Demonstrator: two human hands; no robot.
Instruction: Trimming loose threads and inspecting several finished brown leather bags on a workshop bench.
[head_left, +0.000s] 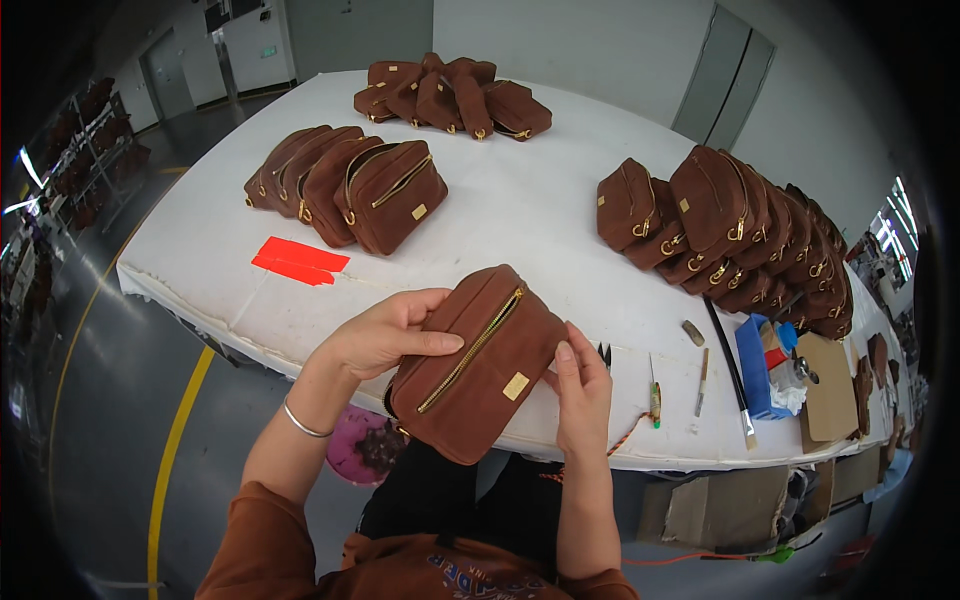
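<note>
Close before me, my left hand (395, 335) clasps the left side of a brown zippered bag (470, 385), thumb laid over it, while my right hand (580, 390) holds its right edge near a gold plate (516, 386). It hovers at the white table's (530, 220) near edge; beyond lie a red sheet (300, 260) and more brown bags (400, 195).
</note>
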